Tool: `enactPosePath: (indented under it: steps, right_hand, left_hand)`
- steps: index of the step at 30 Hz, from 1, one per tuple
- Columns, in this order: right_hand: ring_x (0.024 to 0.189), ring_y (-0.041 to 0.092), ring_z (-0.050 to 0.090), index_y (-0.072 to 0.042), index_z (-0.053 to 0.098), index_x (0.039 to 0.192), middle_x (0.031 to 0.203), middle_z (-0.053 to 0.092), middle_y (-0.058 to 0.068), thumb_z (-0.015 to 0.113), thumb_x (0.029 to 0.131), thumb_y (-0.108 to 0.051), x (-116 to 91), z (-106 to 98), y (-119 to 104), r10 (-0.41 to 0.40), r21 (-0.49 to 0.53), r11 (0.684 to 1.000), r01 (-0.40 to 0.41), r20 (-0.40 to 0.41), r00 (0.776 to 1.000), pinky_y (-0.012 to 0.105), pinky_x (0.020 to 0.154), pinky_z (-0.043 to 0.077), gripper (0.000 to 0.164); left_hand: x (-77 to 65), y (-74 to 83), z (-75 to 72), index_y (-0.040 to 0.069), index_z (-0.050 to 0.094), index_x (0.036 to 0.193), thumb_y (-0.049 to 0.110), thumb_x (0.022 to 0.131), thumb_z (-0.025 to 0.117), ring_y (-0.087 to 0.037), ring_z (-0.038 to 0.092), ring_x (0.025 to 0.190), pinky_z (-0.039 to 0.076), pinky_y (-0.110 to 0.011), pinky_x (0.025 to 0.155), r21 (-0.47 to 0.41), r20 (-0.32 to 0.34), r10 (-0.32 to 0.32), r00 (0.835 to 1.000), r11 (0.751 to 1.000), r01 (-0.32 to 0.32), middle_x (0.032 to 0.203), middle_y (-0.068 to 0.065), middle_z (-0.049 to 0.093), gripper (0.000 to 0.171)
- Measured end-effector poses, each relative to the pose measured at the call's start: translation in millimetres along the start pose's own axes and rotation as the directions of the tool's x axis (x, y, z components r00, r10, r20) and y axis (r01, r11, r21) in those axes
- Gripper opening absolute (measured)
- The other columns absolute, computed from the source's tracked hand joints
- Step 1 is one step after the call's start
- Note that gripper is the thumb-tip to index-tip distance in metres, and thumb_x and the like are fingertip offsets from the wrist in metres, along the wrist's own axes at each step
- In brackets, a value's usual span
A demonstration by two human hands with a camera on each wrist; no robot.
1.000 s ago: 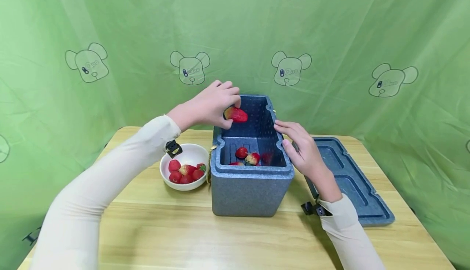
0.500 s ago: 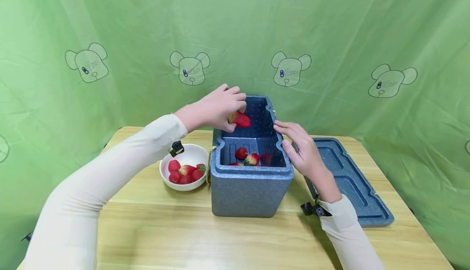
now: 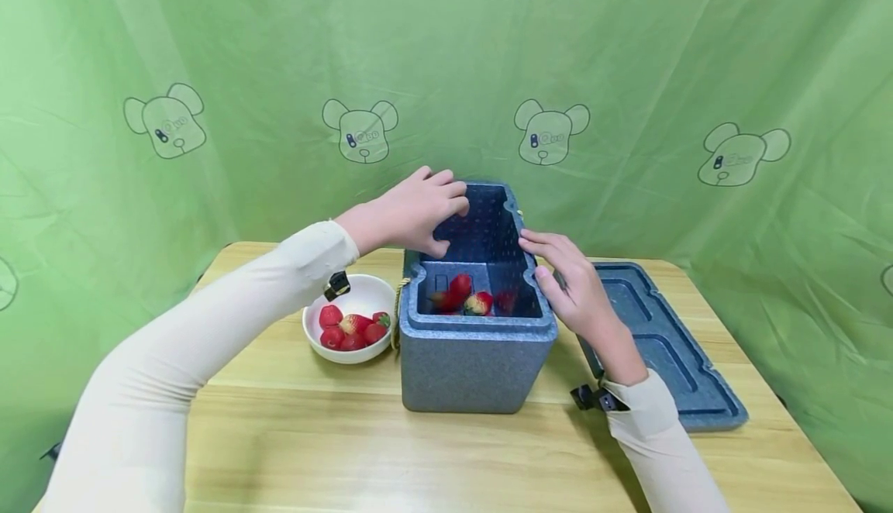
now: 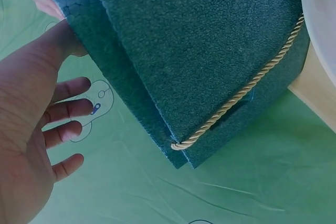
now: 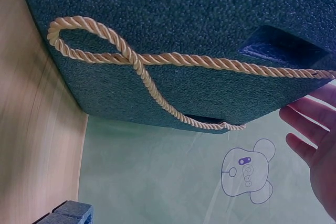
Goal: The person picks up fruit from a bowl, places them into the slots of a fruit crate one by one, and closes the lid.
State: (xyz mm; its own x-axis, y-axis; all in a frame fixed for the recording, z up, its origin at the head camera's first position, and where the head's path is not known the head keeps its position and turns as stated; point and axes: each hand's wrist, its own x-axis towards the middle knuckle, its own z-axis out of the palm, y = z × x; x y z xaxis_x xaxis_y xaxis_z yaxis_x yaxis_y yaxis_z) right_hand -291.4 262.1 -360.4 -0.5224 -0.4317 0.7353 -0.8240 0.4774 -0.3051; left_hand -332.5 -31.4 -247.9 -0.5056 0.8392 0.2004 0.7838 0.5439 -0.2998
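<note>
Hovering spread and empty over the foam box [image 3: 478, 358], the left hand [image 3: 412, 211] has just dropped its strawberry [image 3: 456, 290] inside, adding one more, while the right hand [image 3: 572, 284] rests flat on the right rim.

Bowl [image 3: 349, 319] left of box [image 3: 474, 358], strawberries [image 3: 460, 290] inside box, lid [image 3: 663, 342] right, on table [image 3: 391, 451]
</note>
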Motion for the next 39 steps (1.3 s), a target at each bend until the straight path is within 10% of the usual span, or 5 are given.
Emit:
enactPosePath:
  steps: [20, 31, 39]
  right_hand:
    - [0.131, 0.033, 0.055, -0.002, 0.064, 0.135, 0.141, 0.062, 0.015, 0.05, 0.098, -0.009, 0, 1, 1, -0.002, -0.007, 1.0, 0.002, -0.007, 1.0, 0.022, 0.117, 0.032, 0.039]
    - [0.132, 0.033, 0.055, -0.002, 0.064, 0.135, 0.141, 0.062, 0.016, 0.049, 0.099, -0.008, 0, 2, 2, -0.011, -0.01, 1.0, 0.011, -0.015, 1.0, 0.021, 0.117, 0.031, 0.04]
    - [0.132, 0.033, 0.055, -0.002, 0.064, 0.135, 0.141, 0.062, 0.016, 0.049, 0.1, -0.01, 0, 1, 1, 0.001, -0.003, 1.0, -0.001, -0.01, 1.0, 0.021, 0.117, 0.032, 0.039]
  left_hand:
    - [-12.0, -10.0, 3.5, 0.012, 0.066, 0.121, 0.035, 0.085, 0.07, -0.029, 0.05, 0.111, 0.04, -0.047, 0.095, -0.066, -0.07, -0.028, 0.997, 0.998, 0.024, 0.119, -0.007, 0.062, 0.043]
    - [-50.8, -33.9, 18.1, 0.012, 0.068, 0.116, 0.028, 0.086, 0.066, -0.029, 0.051, 0.106, 0.041, -0.047, 0.092, -0.165, -0.179, -0.163, 0.97, 0.977, 0.134, 0.114, -0.006, 0.065, 0.034]
    - [-81.3, -44.2, 33.7, 0.01, 0.069, 0.117, 0.03, 0.085, 0.071, -0.03, 0.052, 0.105, 0.043, -0.047, 0.089, -0.202, -0.129, -0.207, 0.97, 0.963, 0.179, 0.115, -0.008, 0.067, 0.038]
